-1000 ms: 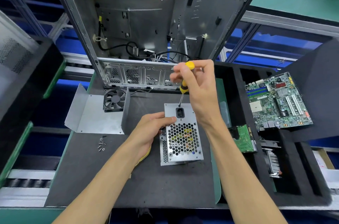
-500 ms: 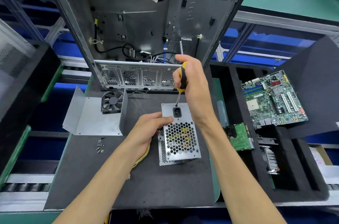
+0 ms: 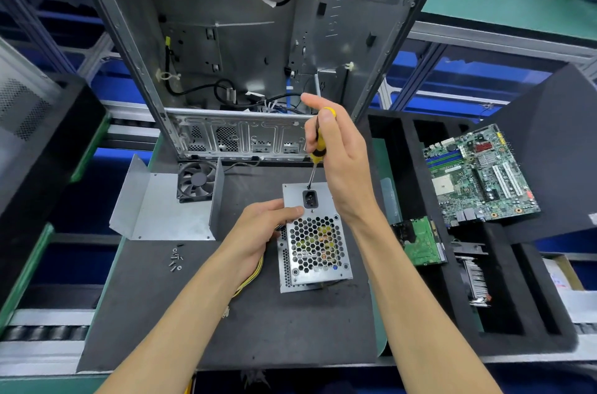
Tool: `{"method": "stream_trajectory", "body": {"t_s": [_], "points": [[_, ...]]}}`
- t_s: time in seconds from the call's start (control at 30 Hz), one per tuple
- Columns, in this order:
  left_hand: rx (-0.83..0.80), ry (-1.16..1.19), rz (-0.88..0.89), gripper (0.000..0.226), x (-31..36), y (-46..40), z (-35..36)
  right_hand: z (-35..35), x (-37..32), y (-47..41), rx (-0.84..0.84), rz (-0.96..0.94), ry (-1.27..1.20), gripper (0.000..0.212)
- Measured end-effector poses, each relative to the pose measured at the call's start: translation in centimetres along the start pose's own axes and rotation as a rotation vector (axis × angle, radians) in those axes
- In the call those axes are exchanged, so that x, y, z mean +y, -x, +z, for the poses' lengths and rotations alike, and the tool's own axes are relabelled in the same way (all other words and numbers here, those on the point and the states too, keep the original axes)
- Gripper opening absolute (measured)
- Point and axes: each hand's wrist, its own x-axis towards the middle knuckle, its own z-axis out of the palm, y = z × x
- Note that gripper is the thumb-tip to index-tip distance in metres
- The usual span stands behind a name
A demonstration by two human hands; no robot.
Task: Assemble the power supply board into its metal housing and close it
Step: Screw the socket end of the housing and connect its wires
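With the left hand (image 3: 268, 225) gripping the housing (image 3: 315, 238) steady, the right hand (image 3: 339, 161) grasping the screwdriver (image 3: 316, 154) should keep it upright on the screw above the socket (image 3: 310, 199), pressing gently

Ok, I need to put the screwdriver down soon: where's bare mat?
Bare mat lies in front of the power supply housing, between both forearms. Left is crowded: loose screws, bent metal cover, fan.
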Motion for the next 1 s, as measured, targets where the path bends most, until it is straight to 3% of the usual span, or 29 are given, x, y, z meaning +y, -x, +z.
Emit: {"method": "stream_trajectory", "body": {"t_s": [0.17,0.5,0.63,0.7,0.8,0.87,0.93,1.0], "points": [[0.008,-0.004,0.005,0.019,0.0,0.0,-0.1,0.3,0.1,0.5,-0.002,-0.061,-0.025,0.019],[0.033,0.006,-0.007,0.015,0.2,0.2,0.1,1.2,0.2,1.4,0.215,-0.056,0.012,0.017],[0.088,-0.02,0.011,0.014,0.2,0.8,0.8,-1.2,-0.9,1.8,0.376,-0.055,-0.242,0.017],[0.181,-0.106,0.033,0.027,0.4,1.1,1.1,-3.5,-1.7,2.0,0.465,-0.008,-0.45,0.02],[0.455,-0.439,0.269,0.044,0.6,2.0,1.8,-7.1,-2.6,2.8,0.513,0.079,-0.772,0.032],[0.578,-0.571,0.56,0.036,1.3,3.3,3.1,-9.5,-2.6,3.9,0.533,0.132,-0.931,0.04],[0.52,-0.541,0.778,0.022,2.3,4.7,5.4,-11.9,-2.3,5.3,0.558,0.165,-1.02,0.036],[0.351,-0.506,0.896,0.011,2.7,6.0,8.6,-14.1,-1.8,6.9,0.597,0.19,-1.047,0.029]]}}
